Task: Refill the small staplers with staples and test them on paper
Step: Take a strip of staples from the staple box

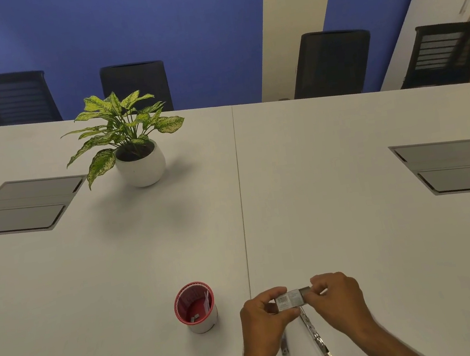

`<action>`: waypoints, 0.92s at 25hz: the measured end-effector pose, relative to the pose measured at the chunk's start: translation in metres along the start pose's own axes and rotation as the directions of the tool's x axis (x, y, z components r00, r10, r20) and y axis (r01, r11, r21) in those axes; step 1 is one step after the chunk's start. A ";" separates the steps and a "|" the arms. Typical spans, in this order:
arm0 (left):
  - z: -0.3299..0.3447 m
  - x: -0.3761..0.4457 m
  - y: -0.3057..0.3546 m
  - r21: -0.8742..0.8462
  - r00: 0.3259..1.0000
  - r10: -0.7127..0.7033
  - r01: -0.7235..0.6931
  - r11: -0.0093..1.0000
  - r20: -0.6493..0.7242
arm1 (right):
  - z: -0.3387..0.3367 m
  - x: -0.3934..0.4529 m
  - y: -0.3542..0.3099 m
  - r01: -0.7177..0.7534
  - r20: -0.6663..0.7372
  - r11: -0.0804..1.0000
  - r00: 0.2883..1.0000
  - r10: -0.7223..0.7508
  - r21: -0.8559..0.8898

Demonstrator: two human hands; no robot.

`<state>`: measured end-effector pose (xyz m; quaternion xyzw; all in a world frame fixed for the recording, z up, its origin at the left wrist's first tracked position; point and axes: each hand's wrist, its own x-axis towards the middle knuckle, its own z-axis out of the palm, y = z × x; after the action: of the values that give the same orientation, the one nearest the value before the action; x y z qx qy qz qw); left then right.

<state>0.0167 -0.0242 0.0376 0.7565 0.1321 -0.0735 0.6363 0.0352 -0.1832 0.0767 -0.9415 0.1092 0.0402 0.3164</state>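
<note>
Risk first: the staple box [288,300] is held in the air above the desk [355,236], and its inner tray appears part-way slid out on the right. If the tray comes free too fast, or the box tips, staple strips could spill onto the desk and break into short lengths that will not load cleanly. Both grips are at the fingertips only, so a slip seems possible.

Left hand [263,314]: fingers and thumb curled round the box's labelled sleeve, grasping it from the left end. Right hand [337,295]: fingers bent, pinching the grey tray end at the box's right side. Neither hand is slack.

Stapler parts: a thin metal piece [317,337] lies on the desk just below the box, running toward the near edge; a shorter one [284,344] lies beside it by the left wrist. Whether these are one opened stapler or two, I cannot tell.

Red-rimmed cup [195,307] stands left of the hands, apart from them, small items inside. No test paper in sight.
</note>
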 end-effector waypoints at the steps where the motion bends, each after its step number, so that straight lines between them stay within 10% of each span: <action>1: 0.000 -0.001 0.000 0.001 1.000 0.001 -0.001 1.000 -0.002 | 0.001 0.000 0.000 -0.003 -0.001 1.000 1.000 0.003 -0.011; 13: -0.005 0.005 -0.009 -0.024 0.997 -0.066 0.065 0.998 -0.037 | 0.006 0.000 0.026 -0.117 -0.076 0.918 0.985 0.157 0.380; 23: -0.006 0.008 -0.021 -0.037 0.994 -0.092 0.090 0.995 -0.064 | 0.040 -0.005 0.096 -0.201 0.142 0.946 0.960 0.242 -0.255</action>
<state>0.0177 -0.0140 0.0168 0.7408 0.1884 -0.0752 0.6404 0.0077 -0.2322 -0.0108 -0.9472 0.1814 0.1695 0.2031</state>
